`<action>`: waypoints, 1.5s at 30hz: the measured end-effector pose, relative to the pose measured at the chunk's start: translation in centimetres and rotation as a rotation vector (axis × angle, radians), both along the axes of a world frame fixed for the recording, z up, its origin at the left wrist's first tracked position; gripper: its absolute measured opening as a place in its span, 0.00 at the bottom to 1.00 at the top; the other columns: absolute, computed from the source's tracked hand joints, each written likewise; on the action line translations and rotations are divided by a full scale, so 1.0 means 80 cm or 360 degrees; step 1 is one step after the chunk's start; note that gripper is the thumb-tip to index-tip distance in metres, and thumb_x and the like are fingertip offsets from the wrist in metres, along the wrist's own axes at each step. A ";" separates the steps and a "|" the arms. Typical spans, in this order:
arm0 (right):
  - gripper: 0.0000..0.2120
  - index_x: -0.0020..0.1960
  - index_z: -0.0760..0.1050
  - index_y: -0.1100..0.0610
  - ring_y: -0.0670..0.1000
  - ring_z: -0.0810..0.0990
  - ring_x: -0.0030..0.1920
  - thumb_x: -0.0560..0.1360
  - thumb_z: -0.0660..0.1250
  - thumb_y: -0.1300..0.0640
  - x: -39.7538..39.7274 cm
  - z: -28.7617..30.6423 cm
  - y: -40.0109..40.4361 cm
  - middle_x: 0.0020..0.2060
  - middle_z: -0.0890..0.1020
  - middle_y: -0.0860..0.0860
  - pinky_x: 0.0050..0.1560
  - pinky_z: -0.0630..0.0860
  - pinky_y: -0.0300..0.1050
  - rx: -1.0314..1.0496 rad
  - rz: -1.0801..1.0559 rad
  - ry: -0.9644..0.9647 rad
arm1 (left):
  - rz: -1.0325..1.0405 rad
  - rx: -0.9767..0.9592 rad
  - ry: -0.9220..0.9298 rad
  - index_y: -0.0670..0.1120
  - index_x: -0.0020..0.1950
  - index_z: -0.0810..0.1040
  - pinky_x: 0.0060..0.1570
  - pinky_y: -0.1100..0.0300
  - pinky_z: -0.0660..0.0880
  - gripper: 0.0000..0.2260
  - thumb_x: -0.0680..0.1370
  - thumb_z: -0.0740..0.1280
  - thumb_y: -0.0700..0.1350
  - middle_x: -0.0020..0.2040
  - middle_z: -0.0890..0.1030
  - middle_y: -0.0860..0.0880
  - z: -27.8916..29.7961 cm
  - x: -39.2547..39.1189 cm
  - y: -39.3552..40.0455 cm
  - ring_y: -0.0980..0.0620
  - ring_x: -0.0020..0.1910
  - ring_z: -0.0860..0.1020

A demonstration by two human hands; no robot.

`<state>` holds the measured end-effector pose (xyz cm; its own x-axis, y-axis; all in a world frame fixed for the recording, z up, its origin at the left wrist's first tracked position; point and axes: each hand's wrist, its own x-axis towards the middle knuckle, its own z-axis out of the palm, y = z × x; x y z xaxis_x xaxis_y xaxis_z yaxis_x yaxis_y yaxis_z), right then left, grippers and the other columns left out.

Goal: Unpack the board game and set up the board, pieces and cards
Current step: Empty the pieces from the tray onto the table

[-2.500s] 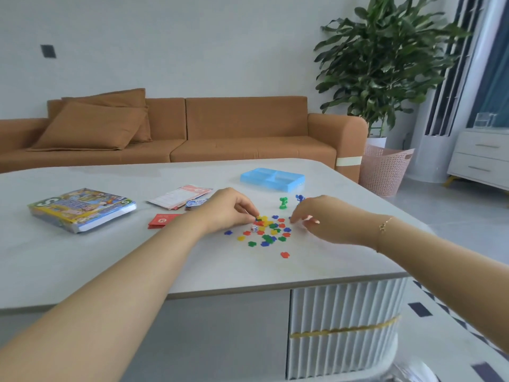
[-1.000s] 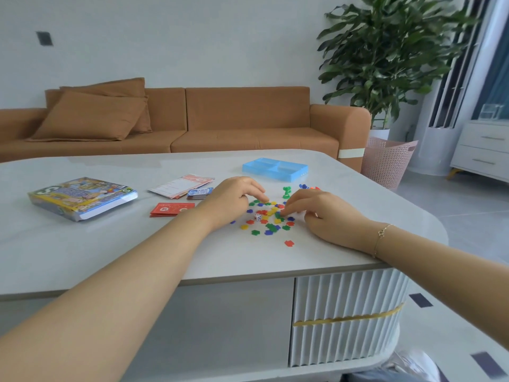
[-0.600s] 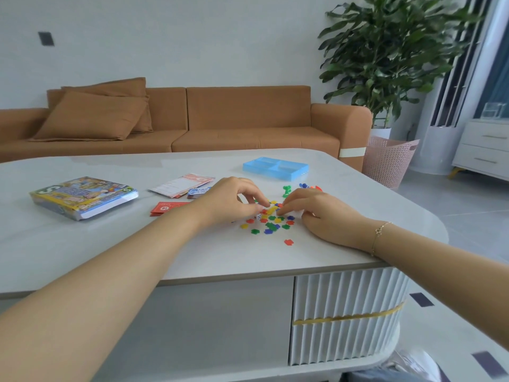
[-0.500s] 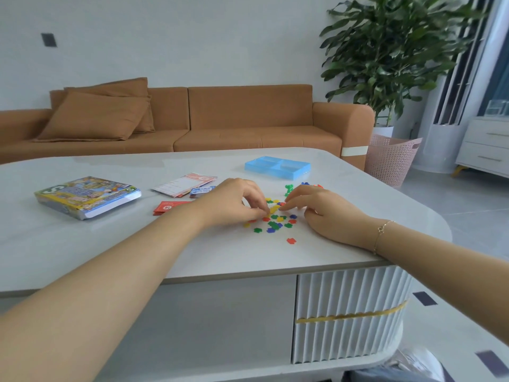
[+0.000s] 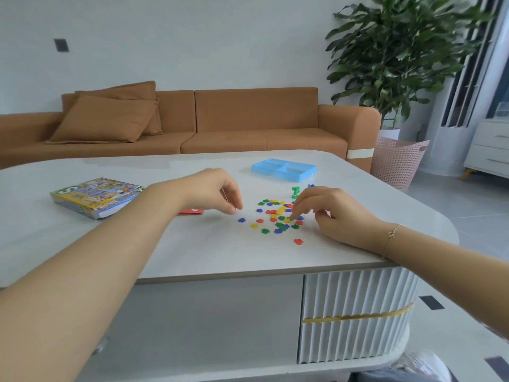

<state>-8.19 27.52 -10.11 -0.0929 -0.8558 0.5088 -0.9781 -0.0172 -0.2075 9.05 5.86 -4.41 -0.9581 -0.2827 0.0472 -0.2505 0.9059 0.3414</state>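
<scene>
White table [image 5: 82, 244] carries the game box [image 5: 95, 196] at left, blue tray [image 5: 283, 169] far side; left hand [image 5: 212, 190] hovers, fingers curled together, contents unclear; right hand [image 5: 334, 213] fingertips pinched into the scattered coloured tokens [image 5: 278, 219]; green pawn [image 5: 295, 192] upright behind.

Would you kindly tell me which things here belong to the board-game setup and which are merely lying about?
Part of the job:
- game box
- red cards
- coloured tokens
- green pawn
- blue tray
- left hand and right hand, working at the tokens

Just lying about:
- sofa
- plant
- pink basket
</scene>
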 end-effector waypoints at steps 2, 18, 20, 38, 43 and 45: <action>0.27 0.47 0.84 0.53 0.48 0.80 0.50 0.63 0.51 0.70 0.003 0.001 0.003 0.49 0.82 0.46 0.52 0.77 0.48 -0.0026 0.0002 0.0051 | 0.0012 -0.0038 -0.0089 0.52 0.45 0.84 0.54 0.59 0.77 0.07 0.71 0.73 0.41 0.45 0.84 0.55 -0.004 0.000 0.002 0.60 0.46 0.81; 0.27 0.59 0.81 0.51 0.46 0.73 0.63 0.69 0.54 0.70 0.006 0.003 0.001 0.60 0.79 0.45 0.65 0.68 0.42 0.0196 -0.0118 0.0049 | -0.0069 -0.0083 -0.0023 0.56 0.42 0.84 0.37 0.71 0.73 0.05 0.72 0.74 0.45 0.42 0.85 0.53 -0.014 -0.021 0.039 0.60 0.41 0.81; 0.28 0.61 0.79 0.52 0.46 0.71 0.66 0.69 0.52 0.68 0.006 0.003 -0.001 0.63 0.77 0.46 0.69 0.64 0.41 0.0289 -0.0124 0.0051 | -0.0055 -0.0049 0.0035 0.51 0.45 0.85 0.33 0.76 0.70 0.05 0.72 0.73 0.41 0.40 0.85 0.53 -0.017 -0.028 0.043 0.60 0.39 0.81; 0.28 0.47 0.85 0.51 0.47 0.77 0.56 0.65 0.52 0.72 0.005 0.000 0.003 0.54 0.82 0.47 0.61 0.70 0.40 0.0027 0.0016 0.0044 | -0.0117 -0.0017 -0.0148 0.57 0.55 0.81 0.51 0.63 0.73 0.13 0.70 0.75 0.53 0.51 0.79 0.59 -0.009 -0.019 0.038 0.60 0.51 0.77; 0.27 0.53 0.83 0.54 0.48 0.74 0.61 0.68 0.52 0.73 0.001 -0.002 -0.002 0.58 0.80 0.47 0.65 0.68 0.43 0.0104 -0.0158 0.0049 | -0.0076 -0.0063 0.0043 0.54 0.57 0.80 0.51 0.60 0.74 0.14 0.72 0.72 0.54 0.52 0.77 0.56 -0.024 -0.034 0.040 0.56 0.50 0.77; 0.29 0.53 0.83 0.54 0.48 0.75 0.60 0.66 0.50 0.69 0.004 -0.001 -0.002 0.57 0.81 0.47 0.64 0.70 0.45 0.0056 -0.0095 0.0045 | -0.0065 -0.0062 0.0116 0.53 0.57 0.80 0.48 0.63 0.72 0.15 0.72 0.72 0.54 0.52 0.77 0.55 -0.029 -0.039 0.040 0.56 0.49 0.77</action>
<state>-7.90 27.40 -10.16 -0.1303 -0.8666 0.4818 -0.9826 0.0481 -0.1794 5.93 9.06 -6.73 -0.9624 -0.2400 0.1276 -0.1888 0.9279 0.3215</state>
